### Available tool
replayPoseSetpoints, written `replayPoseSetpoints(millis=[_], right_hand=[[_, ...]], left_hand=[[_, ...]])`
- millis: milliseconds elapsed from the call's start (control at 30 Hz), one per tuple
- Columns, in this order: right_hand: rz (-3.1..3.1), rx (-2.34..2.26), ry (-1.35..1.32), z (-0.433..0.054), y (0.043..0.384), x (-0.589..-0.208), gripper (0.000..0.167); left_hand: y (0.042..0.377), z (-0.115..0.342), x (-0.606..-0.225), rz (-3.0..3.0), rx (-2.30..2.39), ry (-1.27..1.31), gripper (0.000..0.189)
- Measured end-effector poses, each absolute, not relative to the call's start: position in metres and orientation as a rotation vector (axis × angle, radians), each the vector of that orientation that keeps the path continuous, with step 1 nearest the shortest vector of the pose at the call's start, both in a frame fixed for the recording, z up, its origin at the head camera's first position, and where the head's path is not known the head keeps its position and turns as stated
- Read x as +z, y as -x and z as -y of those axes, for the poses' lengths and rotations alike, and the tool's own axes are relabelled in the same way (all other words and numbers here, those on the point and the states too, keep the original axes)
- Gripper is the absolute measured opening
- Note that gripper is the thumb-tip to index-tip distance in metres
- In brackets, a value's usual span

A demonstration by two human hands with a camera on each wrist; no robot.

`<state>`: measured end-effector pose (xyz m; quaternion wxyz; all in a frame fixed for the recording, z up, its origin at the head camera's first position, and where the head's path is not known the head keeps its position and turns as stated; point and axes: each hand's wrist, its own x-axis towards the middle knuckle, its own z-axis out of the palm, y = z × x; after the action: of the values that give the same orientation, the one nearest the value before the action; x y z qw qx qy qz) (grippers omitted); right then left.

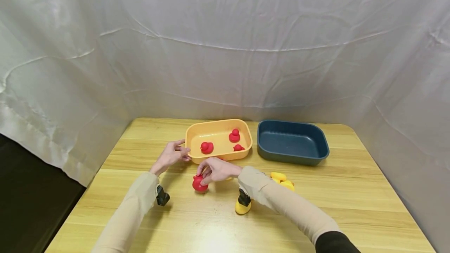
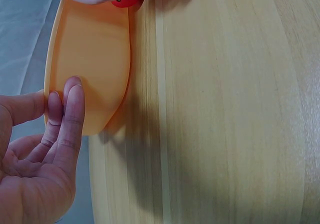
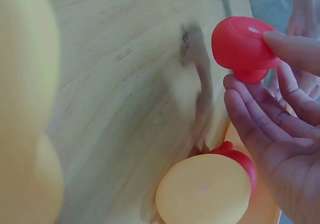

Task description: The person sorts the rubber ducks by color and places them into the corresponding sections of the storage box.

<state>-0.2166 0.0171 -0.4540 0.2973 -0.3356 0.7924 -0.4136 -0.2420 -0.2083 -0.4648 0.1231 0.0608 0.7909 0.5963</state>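
Observation:
My right hand pinches a red toy duck over the table, in front of the light orange bin. In the right wrist view the held duck's flat base faces the camera, with the thumb on its body and fingers by its head. My left hand grips the bin's left end; the left wrist view shows the thumb at the rim and fingertips against the wall. Three red ducks lie in the bin, one a red duck at its left. Another red duck sits close to the bin, partly hidden.
A dark blue bin stands right of the orange one. Yellow ducks lie in front of it, partly behind the right sleeve. One yellow duck is under the right wrist. A grey curtain closes off the table's back.

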Motion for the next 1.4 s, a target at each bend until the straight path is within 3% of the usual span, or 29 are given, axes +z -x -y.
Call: replayPoseSetpoints(millis=[600,1400], right_hand=[[-2.061,-1.272,0.913,-0.028,0.226,-0.441,0.024],[-2.16,-1.527,0.729,-0.043,0.241,-0.428,0.027]], left_hand=[[0.241,0.208,-0.463,-2.341,1.707,-0.161,0.062],[0.239,0.208,-0.462,-2.319,1.738,-0.196,0.065]])
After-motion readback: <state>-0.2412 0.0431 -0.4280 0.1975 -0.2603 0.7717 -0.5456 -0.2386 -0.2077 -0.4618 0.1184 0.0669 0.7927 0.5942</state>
